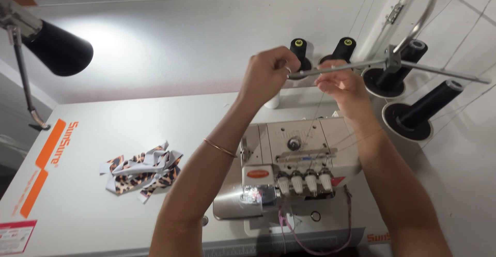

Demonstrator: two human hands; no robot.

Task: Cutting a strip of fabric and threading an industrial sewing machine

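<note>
On the table, the serger already carries threads. At twelve o'clock, the left hand and right hand pinch thread at the guide bar (hard to see); threading looks unfinished.

Both arms reach up and forward, away from the body, forearms bare and converging toward the middle of the view. The left hand is raised highest, its back toward the camera, fingers curled in with thumb and fingertips pinched together. A thin bangle circles the left forearm. The right hand sits just beside it, slightly lower, palm turned inward, fingers loosely bent and partly spread.
</note>
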